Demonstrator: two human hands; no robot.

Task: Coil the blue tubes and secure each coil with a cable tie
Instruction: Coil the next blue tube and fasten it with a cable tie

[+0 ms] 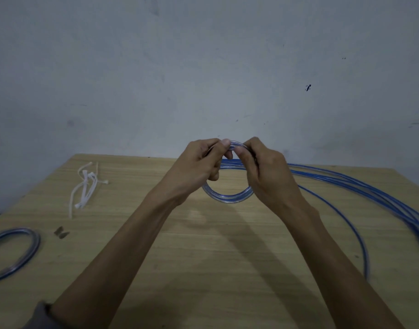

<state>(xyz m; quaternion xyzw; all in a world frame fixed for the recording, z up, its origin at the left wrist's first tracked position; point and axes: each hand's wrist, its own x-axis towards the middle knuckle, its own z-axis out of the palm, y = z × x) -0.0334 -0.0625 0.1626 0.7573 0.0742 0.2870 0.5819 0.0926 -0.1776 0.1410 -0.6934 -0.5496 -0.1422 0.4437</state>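
Both hands grasp one small coil of blue tube (227, 197), held up above the middle of the wooden table (203, 245). Left hand (200, 163) curls its fingers round the coil's left side, near nine o'clock on the ring, with its thumb lying along the top toward twelve. Right hand (266, 169) grips the right side, near three o'clock, its thumb and forefinger pinching the top of the ring just beside the left thumb. Only the lower arc of the coil, from about four to eight o'clock, shows freely between the two wrists; several turns lie stacked together there.

From behind the right hand, loose blue tubes (360, 186) run off toward three o'clock across the table, then bend down along the right edge toward five o'clock. One thinner strand sweeps a wider curve nearer the person's right forearm.

At ten o'clock from the hands, a bundle of white cable ties (86, 186) lies on the table, well apart from the held coil. At eight o'clock, at the left edge of the view, a second coil of blue tube (25, 254) rests flat on the table, partly cut off. Just beside it, between that coil and the ties, sit two small dark scraps (61, 232), too small to identify. A grey-white wall (203, 67) rises behind the table.
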